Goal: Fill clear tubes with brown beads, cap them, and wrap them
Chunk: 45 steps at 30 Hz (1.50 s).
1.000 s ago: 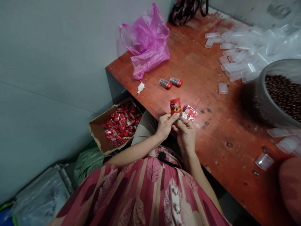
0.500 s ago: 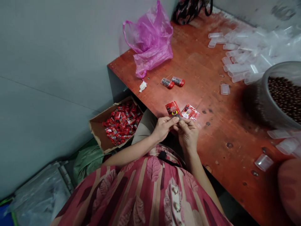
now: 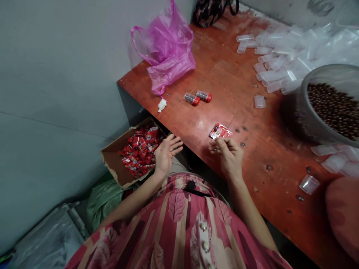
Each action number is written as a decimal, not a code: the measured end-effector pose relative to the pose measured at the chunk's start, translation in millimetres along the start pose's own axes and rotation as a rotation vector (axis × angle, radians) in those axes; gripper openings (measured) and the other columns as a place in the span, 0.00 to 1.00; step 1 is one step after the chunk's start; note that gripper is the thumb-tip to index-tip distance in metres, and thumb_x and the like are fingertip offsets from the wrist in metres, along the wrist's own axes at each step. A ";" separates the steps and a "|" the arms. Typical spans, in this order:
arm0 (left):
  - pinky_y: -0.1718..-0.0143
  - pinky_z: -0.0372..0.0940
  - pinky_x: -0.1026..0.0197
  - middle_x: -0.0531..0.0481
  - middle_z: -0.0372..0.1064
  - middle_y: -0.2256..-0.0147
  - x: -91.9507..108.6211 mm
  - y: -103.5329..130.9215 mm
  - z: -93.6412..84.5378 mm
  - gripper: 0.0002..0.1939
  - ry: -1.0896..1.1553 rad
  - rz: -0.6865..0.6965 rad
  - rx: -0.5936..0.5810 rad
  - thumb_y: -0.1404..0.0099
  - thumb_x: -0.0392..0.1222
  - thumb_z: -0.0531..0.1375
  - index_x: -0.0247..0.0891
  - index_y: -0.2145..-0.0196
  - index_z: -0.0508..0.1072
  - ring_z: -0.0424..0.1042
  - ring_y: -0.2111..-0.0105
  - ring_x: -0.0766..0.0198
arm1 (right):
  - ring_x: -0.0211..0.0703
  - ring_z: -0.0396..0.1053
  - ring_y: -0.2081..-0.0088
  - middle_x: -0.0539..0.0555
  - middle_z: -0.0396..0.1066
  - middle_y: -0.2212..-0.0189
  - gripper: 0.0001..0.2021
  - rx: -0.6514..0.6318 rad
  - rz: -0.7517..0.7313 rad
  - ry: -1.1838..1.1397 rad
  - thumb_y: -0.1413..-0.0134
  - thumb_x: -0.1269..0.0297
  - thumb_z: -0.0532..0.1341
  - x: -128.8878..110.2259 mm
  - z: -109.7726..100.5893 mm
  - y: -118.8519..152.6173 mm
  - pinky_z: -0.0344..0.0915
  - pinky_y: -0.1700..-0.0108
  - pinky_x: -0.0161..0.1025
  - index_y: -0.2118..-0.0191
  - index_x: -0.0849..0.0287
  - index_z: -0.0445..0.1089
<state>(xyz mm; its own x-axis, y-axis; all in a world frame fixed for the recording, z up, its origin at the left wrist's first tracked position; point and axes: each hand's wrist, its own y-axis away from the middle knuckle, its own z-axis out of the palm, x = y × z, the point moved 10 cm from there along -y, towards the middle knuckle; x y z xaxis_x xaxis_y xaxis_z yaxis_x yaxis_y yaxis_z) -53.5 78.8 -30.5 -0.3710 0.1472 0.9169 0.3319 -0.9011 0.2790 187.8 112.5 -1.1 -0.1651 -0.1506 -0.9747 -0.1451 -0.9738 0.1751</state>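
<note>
Many red packets [image 3: 140,151] already fill box [image 3: 112,158] under spread, empty left hand [image 3: 166,151]; right hand [image 3: 228,155] pinches one sachet [image 3: 220,131] on table [image 3: 280,194]; clear tubes [image 3: 276,71] beyond remain.

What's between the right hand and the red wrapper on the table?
Nothing visible. The right hand sits at the table edge with its fingertips right at the red wrapper, whether touching is unclear. The left hand is open, over the cardboard box of red packets.

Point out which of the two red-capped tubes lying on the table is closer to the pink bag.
The left tube. It lies nearer the pink bag and the white scrap; the other tube lies beside it, farther toward the bowl.
</note>
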 end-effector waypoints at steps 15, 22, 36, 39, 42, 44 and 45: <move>0.36 0.46 0.39 0.46 0.61 0.40 -29.4 -25.1 184.6 0.18 -1.370 0.794 -0.577 0.32 0.46 0.53 0.41 0.48 0.71 0.54 0.36 0.50 | 0.35 0.70 0.78 0.50 0.73 0.76 0.11 0.182 0.023 0.159 0.49 0.56 0.65 0.5 -70.3 1.3 0.69 0.74 0.33 0.69 0.60 0.72; 0.38 0.53 0.44 0.45 0.66 0.44 -10.8 -20.2 177.7 0.14 -1.096 0.801 -0.530 0.32 0.43 0.54 0.40 0.54 0.75 0.59 0.39 0.53 | 0.38 0.72 0.65 0.51 0.73 0.64 0.18 0.202 -0.092 0.194 0.55 0.56 0.68 -8.3 -58.6 -30.4 0.71 0.63 0.37 0.57 0.57 0.69; 0.67 0.70 0.62 0.50 0.71 0.75 -39.0 -33.1 117.5 0.22 0.041 -0.340 -0.453 0.50 0.55 0.67 0.30 0.71 0.74 0.72 0.75 0.68 | 0.34 0.65 0.81 0.44 0.68 0.83 0.26 -0.205 0.111 0.293 0.69 0.57 0.74 -26.5 21.6 -68.4 0.62 0.77 0.34 0.60 0.60 0.68; 0.68 0.70 0.64 0.49 0.72 0.75 -36.4 -34.1 108.4 0.21 0.134 -0.380 -0.409 0.51 0.54 0.69 0.30 0.72 0.75 0.72 0.75 0.68 | 0.34 0.66 0.81 0.45 0.69 0.82 0.26 -0.200 0.119 0.266 0.70 0.58 0.74 -25.3 26.5 -73.0 0.62 0.78 0.33 0.61 0.60 0.69; 0.69 0.70 0.65 0.47 0.74 0.73 -31.3 -35.0 104.7 0.20 0.188 -0.359 -0.405 0.50 0.54 0.68 0.31 0.71 0.76 0.73 0.73 0.67 | 0.34 0.66 0.81 0.45 0.70 0.82 0.24 -0.194 0.129 0.244 0.70 0.60 0.74 -21.9 31.5 -76.6 0.64 0.78 0.33 0.62 0.60 0.70; 0.69 0.70 0.65 0.46 0.75 0.71 -30.0 -36.2 102.7 0.20 0.245 -0.364 -0.389 0.48 0.54 0.67 0.32 0.69 0.76 0.74 0.73 0.66 | 0.34 0.67 0.81 0.45 0.70 0.82 0.23 -0.213 0.149 0.232 0.69 0.60 0.74 -18.0 38.4 -77.6 0.66 0.76 0.34 0.63 0.59 0.71; 0.70 0.70 0.64 0.46 0.75 0.70 -30.2 -36.8 101.7 0.19 0.273 -0.375 -0.379 0.47 0.53 0.66 0.32 0.67 0.76 0.74 0.72 0.66 | 0.35 0.67 0.81 0.45 0.70 0.81 0.23 -0.224 0.159 0.228 0.69 0.60 0.74 -16.1 42.3 -77.9 0.67 0.76 0.34 0.63 0.59 0.71</move>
<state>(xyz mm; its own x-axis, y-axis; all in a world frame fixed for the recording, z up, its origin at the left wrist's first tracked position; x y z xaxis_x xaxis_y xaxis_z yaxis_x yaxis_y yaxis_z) 33.7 148.9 -39.4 -0.6290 0.4184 0.6552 -0.1790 -0.8981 0.4017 160.5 198.0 6.9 0.0569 -0.3127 -0.9481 0.0865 -0.9446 0.3167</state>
